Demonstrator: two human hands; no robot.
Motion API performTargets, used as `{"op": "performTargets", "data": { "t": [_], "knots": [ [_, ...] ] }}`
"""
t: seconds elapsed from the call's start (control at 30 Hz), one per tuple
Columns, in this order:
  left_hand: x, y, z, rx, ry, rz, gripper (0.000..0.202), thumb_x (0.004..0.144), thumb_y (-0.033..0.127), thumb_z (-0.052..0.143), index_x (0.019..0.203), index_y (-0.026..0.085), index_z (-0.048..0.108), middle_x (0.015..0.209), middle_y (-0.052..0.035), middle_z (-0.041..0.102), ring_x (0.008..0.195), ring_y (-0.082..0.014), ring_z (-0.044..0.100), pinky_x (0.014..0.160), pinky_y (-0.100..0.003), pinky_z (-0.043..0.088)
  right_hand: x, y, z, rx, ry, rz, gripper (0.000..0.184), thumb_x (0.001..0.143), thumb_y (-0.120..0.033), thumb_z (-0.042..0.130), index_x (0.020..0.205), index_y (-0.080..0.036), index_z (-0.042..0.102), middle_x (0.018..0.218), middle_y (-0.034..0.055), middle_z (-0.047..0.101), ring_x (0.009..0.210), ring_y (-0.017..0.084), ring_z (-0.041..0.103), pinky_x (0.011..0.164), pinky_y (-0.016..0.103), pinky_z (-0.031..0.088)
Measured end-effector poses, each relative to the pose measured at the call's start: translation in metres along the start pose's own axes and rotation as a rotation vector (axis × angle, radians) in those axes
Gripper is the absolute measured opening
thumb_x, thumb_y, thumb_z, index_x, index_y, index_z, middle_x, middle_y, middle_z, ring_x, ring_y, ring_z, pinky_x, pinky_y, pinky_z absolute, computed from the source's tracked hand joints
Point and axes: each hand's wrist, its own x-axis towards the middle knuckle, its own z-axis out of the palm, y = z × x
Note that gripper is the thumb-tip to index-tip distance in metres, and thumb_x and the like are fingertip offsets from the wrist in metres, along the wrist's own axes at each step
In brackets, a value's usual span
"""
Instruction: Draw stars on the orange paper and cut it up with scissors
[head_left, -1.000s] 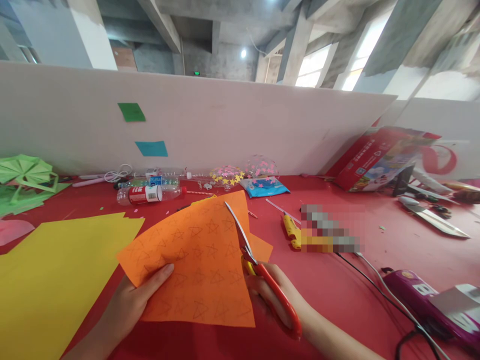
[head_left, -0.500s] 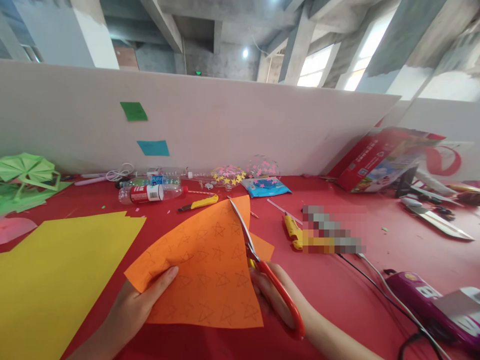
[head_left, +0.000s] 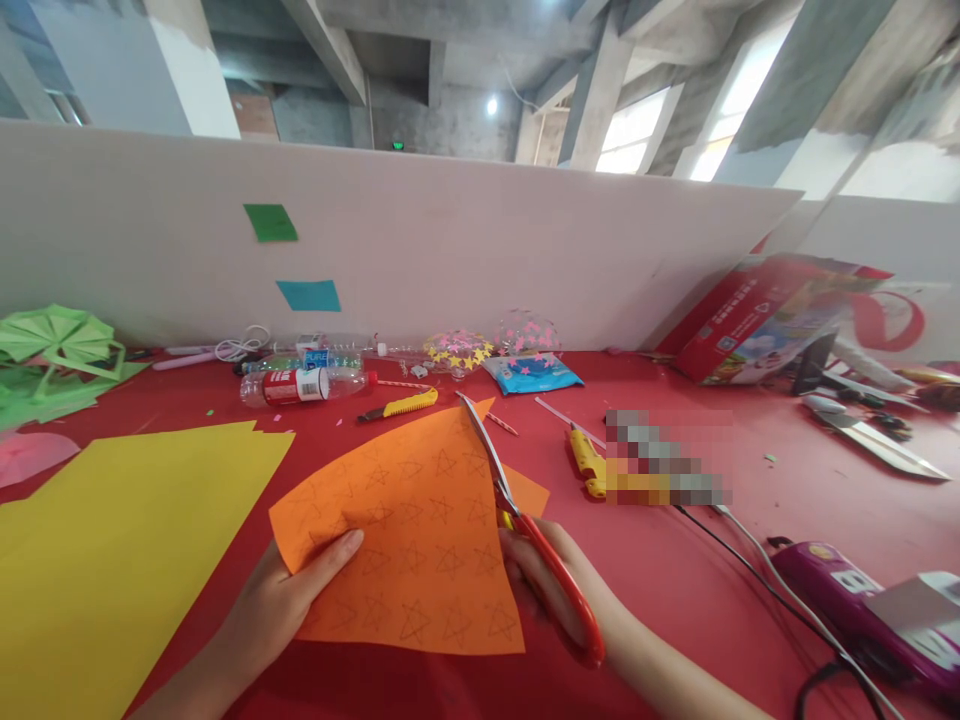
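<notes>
My left hand (head_left: 300, 595) pinches the left edge of an orange sheet of paper (head_left: 420, 540), thumb on top and fingers hidden beneath. Rows of stars are drawn on the sheet in dark lines. My right hand (head_left: 551, 565) grips red-handled scissors (head_left: 559, 585) at the sheet's right edge. The metal blades lie along that edge, pointing up and away from me, their tips near its far corner. Behind the scissors another orange piece of paper (head_left: 531, 492) lies on the red table (head_left: 675, 620).
Yellow paper (head_left: 135, 540) covers the left side. Beyond the sheet lie a yellow utility knife (head_left: 401, 405), a plastic bottle (head_left: 300, 386) and a blue packet (head_left: 534, 374). At right are a yellow glue gun (head_left: 589, 462), cables and a purple object (head_left: 840, 590). A white partition (head_left: 480, 240) stands behind.
The orange sheet's left edge has shifted right with my left hand, and its far corner has dropped slightly. The scissors have moved a little, still at the right edge.
</notes>
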Motion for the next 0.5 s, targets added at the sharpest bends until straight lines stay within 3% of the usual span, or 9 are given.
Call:
{"op": "performTargets", "data": {
  "t": [0.2, 0.33, 0.43, 0.5],
  "knots": [
    [0.009, -0.011, -0.003, 0.027, 0.033, -0.006, 0.021, 0.073, 0.043, 0.067, 0.082, 0.027, 0.075, 0.092, -0.0037, 0.077, 0.09, -0.0313, 0.072, 0.069, -0.033, 0.061, 0.004, 0.007, -0.003, -0.052, 0.017, 0.028, 0.037, 0.082, -0.053, 0.043, 0.065, -0.021, 0.044, 0.033, -0.0078, 0.039, 0.031, 0.008, 0.032, 0.037, 0.02, 0.025],
    [0.019, -0.015, -0.009, 0.011, 0.047, 0.038, 0.019, 0.069, 0.04, 0.071, 0.082, 0.028, 0.076, 0.095, -0.0036, 0.077, 0.093, -0.0319, 0.072, 0.07, -0.034, 0.062, 0.005, 0.01, -0.005, -0.005, 0.025, -0.031, 0.041, 0.081, -0.06, 0.045, 0.069, -0.02, 0.046, 0.036, -0.008, 0.038, 0.037, 0.009, 0.037, 0.041, 0.021, 0.029],
    [0.023, -0.008, -0.012, -0.004, 0.117, 0.062, 0.01, 0.069, 0.037, 0.07, 0.068, 0.028, 0.072, 0.097, -0.0034, 0.076, 0.099, -0.0317, 0.069, 0.079, -0.037, 0.06, 0.005, 0.011, -0.009, -0.081, -0.039, -0.126, 0.046, 0.082, -0.064, 0.046, 0.07, -0.02, 0.046, 0.044, -0.0072, 0.04, 0.042, 0.008, 0.038, 0.044, 0.022, 0.029],
    [0.024, -0.002, -0.013, -0.017, 0.231, 0.096, 0.013, 0.07, 0.038, 0.067, 0.063, 0.027, 0.068, 0.102, -0.0043, 0.075, 0.107, -0.0318, 0.066, 0.088, -0.038, 0.057, 0.005, 0.012, -0.012, -0.189, -0.065, -0.185, 0.048, 0.082, -0.065, 0.047, 0.067, -0.02, 0.042, 0.048, -0.0062, 0.042, 0.043, 0.008, 0.036, 0.045, 0.022, 0.028]
  ]
}}
